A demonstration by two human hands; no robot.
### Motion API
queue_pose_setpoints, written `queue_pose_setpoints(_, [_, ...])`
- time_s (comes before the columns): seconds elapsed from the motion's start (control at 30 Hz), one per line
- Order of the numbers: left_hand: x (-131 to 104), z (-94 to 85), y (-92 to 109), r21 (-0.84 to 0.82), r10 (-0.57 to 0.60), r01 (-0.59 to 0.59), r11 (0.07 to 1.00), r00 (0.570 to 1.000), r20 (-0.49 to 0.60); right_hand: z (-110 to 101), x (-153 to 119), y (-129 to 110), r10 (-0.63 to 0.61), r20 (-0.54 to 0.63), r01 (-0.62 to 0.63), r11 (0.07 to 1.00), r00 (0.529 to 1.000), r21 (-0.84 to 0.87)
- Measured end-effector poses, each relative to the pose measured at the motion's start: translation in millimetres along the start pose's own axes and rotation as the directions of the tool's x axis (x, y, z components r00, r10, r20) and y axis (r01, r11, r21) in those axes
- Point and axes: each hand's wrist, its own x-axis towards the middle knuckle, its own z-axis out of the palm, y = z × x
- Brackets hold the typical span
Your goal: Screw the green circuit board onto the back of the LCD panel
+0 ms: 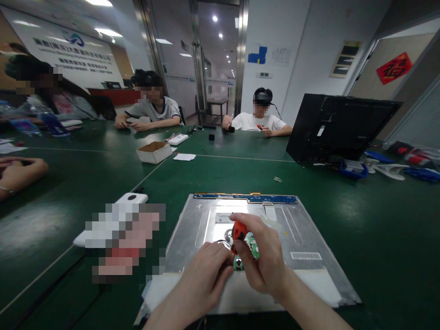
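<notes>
My right hand is closed around the red and black handle of a screwdriver, which points down at a small green circuit board. Close by, the fingers of my left hand are bent together at the lower end of the screwdriver and the board's edge. What they pinch is hidden. Under both hands lies a flat silver metal display panel. A narrow blue circuit strip runs along its far edge, and a white ribbon cable hangs from the strip. Whitish sheeting covers the near part.
To the left lie a white power bank and a blurred-out pinkish object. An open cardboard box stands farther off. A black monitor rises at the right beside a blue tray. Other people sit around the green table.
</notes>
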Motion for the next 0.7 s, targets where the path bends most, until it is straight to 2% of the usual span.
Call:
queue_pose_setpoints(0.27, [1.0, -1.9, 1.8, -0.014, -0.008, 0.008, 1.0, 1.0, 0.009, 0.9, -1.6, 1.6, 0.029, 0.009, -0.03, 0.999, 1.0, 0.028])
queue_pose_setpoints(0.43, [1.0, -0.8, 0.3, -0.01, 0.007, -0.007, 1.0, 1.0, 0.007, 0.0, -3.2, 0.3, -0.001, 0.044, 0.0, 0.999, 0.999, 0.032])
queue_pose_setpoints(0.6, [0.4, -0.5, -0.9, 0.009, 0.013, -0.013, 1.0, 1.0, 0.009, 0.8, -4.8, 0.5, -0.001, 0.016, 0.001, 1.0, 1.0, 0.021])
queue_pose_setpoints(0.7, [0.2, 0.6, -2.6, 0.02, 0.018, -0.019, 1.0, 1.0, 0.006, 1.4, -4.0, 1.2, -0.007, 0.038, 0.006, 0.999, 0.999, 0.037])
